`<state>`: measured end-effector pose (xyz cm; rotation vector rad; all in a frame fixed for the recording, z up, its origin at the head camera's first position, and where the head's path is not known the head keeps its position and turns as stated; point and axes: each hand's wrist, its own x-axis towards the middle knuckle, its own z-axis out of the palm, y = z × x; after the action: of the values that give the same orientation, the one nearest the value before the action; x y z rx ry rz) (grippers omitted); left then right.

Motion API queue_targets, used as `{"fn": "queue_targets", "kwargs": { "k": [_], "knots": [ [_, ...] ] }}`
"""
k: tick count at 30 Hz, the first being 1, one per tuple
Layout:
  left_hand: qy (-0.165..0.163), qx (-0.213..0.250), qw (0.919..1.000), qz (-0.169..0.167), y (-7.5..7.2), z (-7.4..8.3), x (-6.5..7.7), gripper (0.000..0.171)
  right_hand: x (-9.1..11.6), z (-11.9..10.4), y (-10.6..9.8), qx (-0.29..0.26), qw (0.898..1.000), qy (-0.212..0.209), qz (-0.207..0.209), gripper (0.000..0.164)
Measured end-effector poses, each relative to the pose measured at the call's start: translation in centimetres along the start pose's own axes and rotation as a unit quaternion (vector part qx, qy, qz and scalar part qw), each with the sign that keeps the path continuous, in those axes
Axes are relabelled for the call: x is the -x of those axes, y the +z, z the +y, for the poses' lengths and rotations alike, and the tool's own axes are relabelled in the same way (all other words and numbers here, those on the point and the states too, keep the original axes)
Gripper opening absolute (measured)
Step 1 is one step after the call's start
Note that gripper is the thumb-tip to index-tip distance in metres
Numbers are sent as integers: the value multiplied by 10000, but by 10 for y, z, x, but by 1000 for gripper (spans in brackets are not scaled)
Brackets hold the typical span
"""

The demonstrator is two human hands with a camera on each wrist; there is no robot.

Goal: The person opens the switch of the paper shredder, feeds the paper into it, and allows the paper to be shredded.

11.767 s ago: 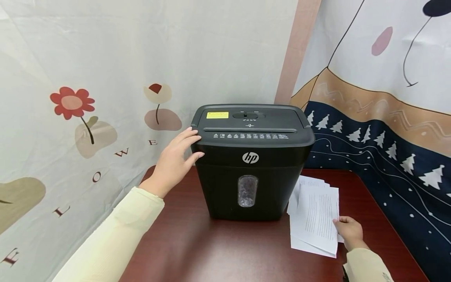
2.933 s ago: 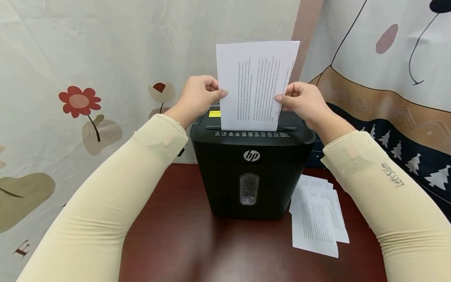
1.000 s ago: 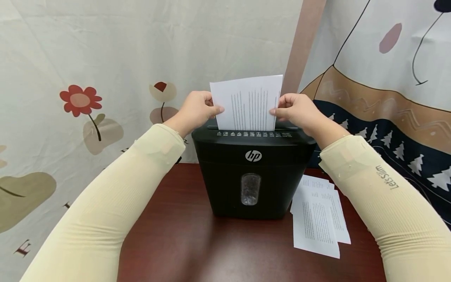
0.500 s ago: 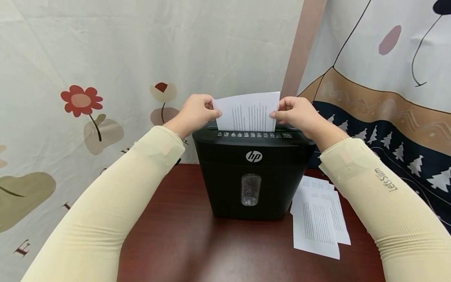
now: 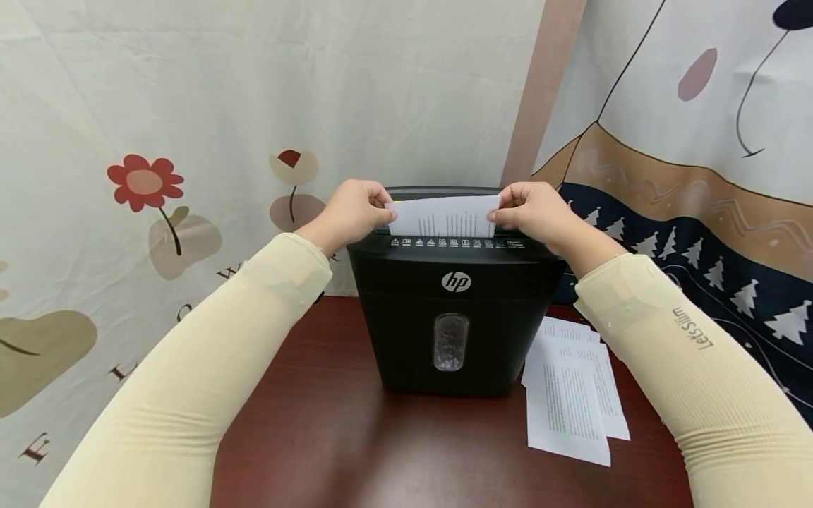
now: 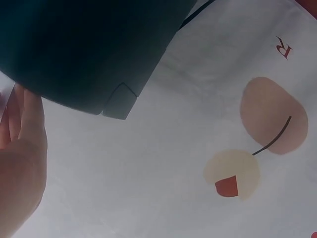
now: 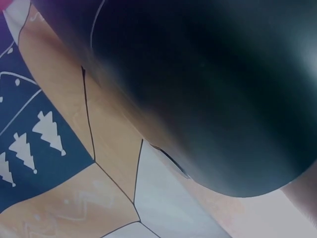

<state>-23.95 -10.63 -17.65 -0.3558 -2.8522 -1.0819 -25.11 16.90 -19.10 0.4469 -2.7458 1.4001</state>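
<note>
A printed sheet of paper (image 5: 441, 216) stands upright in the slot of a black HP paper shredder (image 5: 406, 317), only a low strip of it showing above the lid. My left hand (image 5: 356, 212) pinches its left edge between thumb and fingers. On the opposite edge, my right hand (image 5: 533, 212) pinches the sheet the same way. In the left wrist view, part of the left hand (image 6: 22, 163) shows beside the shredder's dark side (image 6: 89, 54). The right wrist view is mostly filled by the shredder body (image 7: 213, 99), with little of the hand visible.
Several printed sheets (image 5: 565, 395) lie overlapping on the reddish-brown table (image 5: 305, 437), right of the shredder. A fabric backdrop with flowers (image 5: 209, 85) hangs behind, and one with white trees (image 5: 749, 296) is at the right. The shredder's small window (image 5: 451, 342) shows shreds inside.
Over the last seconds the sheet has sunk down into the slot, and both hands have come down with it, still pinching its edges. Earlier, the right hand was at the loose sheets on the table.
</note>
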Motion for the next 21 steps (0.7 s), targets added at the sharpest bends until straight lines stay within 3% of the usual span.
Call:
{"fn": "queue_targets", "kwargs": {
  "k": [21],
  "knots": [
    [137,-377,9992,-94,6,-3,2,4,0,5,6,710,9972,-197,-133,10]
  ]
}}
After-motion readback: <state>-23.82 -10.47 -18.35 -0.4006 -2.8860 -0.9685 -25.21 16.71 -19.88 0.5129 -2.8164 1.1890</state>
